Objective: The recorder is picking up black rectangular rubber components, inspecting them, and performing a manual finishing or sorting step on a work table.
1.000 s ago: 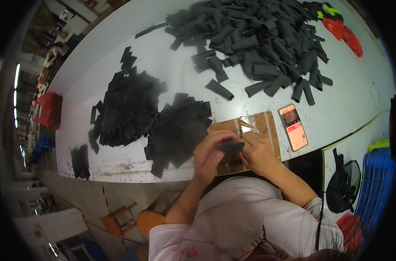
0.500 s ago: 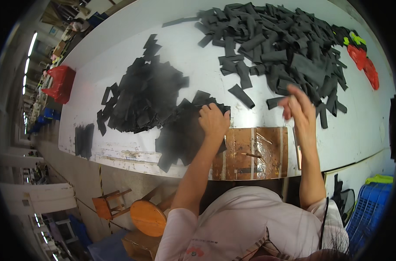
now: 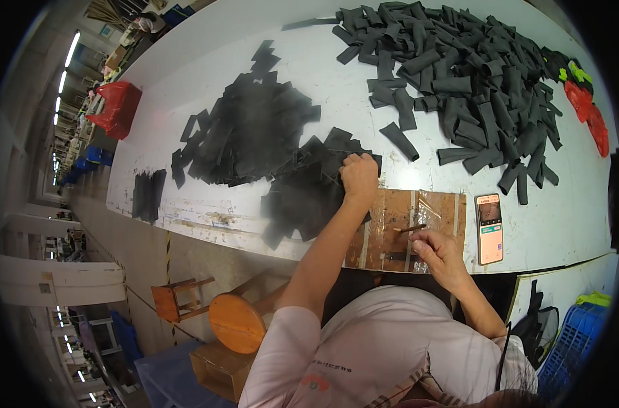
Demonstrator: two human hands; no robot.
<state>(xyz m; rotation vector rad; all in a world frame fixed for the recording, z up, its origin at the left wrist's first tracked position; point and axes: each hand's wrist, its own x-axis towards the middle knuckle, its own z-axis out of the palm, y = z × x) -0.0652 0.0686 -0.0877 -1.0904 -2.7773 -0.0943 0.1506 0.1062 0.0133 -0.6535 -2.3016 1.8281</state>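
My left hand (image 3: pixel 360 178) is curled over the upper right edge of a spread of flat black fabric pieces (image 3: pixel 299 200), its fingers closed on the cloth. Over a brown board (image 3: pixel 455 221) with clear tape on it, my right hand (image 3: pixel 442 257) is pinched at a thin brown stick (image 3: pixel 410 229) with a pale tip. Its exact grip on the stick is partly hidden. A flat black strip (image 3: pixel 399 257) lies on the board beside my right fingers.
A large heap of dark fabric tubes (image 3: pixel 459 81) covers the far right. More flat black pieces (image 3: pixel 251 129) lie left of centre, with a small stack (image 3: pixel 148 196) at the left edge. A lit phone (image 3: pixel 489 229) lies right of the board. Red bags (image 3: pixel 121 109) (image 3: pixel 587 115) sit at both sides.
My right hand has come down from beside the tube heap to the board, and the stick there has turned. My left hand stays on the black pieces. The view has shifted slightly.
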